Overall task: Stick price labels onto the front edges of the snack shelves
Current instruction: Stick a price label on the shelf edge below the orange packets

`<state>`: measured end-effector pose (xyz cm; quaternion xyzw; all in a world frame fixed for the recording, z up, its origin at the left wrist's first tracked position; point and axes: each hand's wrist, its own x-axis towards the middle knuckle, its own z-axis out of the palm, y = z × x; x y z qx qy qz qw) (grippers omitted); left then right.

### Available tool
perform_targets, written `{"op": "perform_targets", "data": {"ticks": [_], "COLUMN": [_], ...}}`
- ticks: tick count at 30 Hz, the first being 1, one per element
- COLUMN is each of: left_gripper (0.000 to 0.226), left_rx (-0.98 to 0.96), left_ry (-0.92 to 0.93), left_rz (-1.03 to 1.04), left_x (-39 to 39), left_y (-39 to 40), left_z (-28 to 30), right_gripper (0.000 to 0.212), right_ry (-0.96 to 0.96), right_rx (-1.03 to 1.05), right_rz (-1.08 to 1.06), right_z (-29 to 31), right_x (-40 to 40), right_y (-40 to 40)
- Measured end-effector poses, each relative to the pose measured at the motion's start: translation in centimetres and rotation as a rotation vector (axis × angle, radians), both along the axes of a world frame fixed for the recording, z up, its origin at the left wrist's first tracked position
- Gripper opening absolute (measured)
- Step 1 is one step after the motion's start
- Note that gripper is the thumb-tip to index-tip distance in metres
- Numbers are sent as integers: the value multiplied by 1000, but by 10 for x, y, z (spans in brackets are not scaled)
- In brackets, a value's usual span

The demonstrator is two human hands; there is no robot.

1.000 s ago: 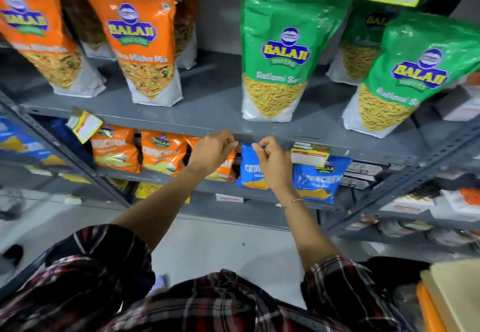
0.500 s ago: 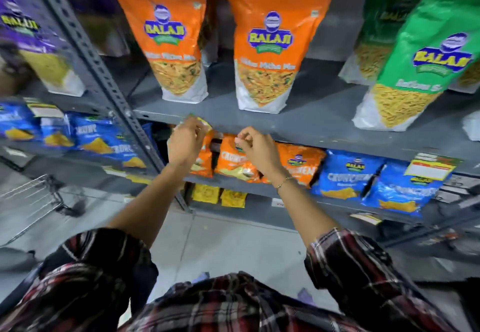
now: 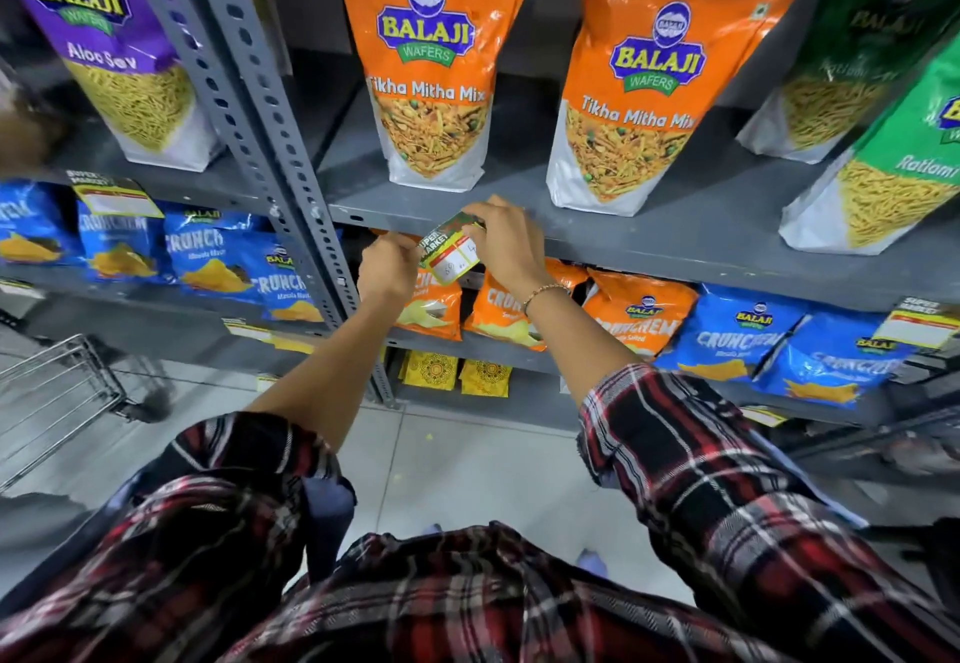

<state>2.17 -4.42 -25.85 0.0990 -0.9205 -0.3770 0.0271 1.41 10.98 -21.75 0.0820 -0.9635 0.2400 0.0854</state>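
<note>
A price label [image 3: 451, 252] with a dark "SUPER MARKET" strip and white price boxes is tilted in front of the grey shelf's front edge [image 3: 649, 252]. My left hand [image 3: 387, 267] pinches its lower left end. My right hand [image 3: 506, 244] holds its upper right end against the shelf edge, just below an orange Tikha Mitha Mix bag [image 3: 434, 70]. A second orange bag [image 3: 644, 85] stands to the right on the same shelf.
A perforated grey upright [image 3: 260, 132] runs down just left of my hands. Labels hang on the left shelf [image 3: 117, 197] and at far right [image 3: 922, 322]. Small orange and blue Crunchem packs [image 3: 727, 337] fill the lower shelf. A wire cart [image 3: 57, 387] stands at lower left.
I have shifted left along the shelf, from the green bags to the orange bags. The label, hidden in my hands before, now shows stretched between both hands at the shelf edge.
</note>
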Motion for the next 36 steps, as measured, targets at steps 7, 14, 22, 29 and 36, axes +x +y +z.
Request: {"op": "perform_targets", "data": {"ticks": [7,14,22,29,36], "left_gripper": [14,9,17,19,14], "left_rx": [89,49,78,43,-44], "left_ry": [42,174,262,240,305], "left_rz": [13,-117,-142,-101,-132], "left_x": [-5,-11,-18,-17,-17], "left_y": [-14,-29,-27,-31,-27], "left_z": [-7,7,18,15,16], "right_gripper": [13,9,12,5,7], "right_ry": [66,129,65,31,65], "right_rx": [-18,-348,-520,-518,-540], "right_rz": [-53,-276,-458,-483,-491], "right_z": [0,-24,-21,-28,-28], "right_x": [-3,22,29,22,17], "right_y": [-12,-11,-11,-19,-14]}}
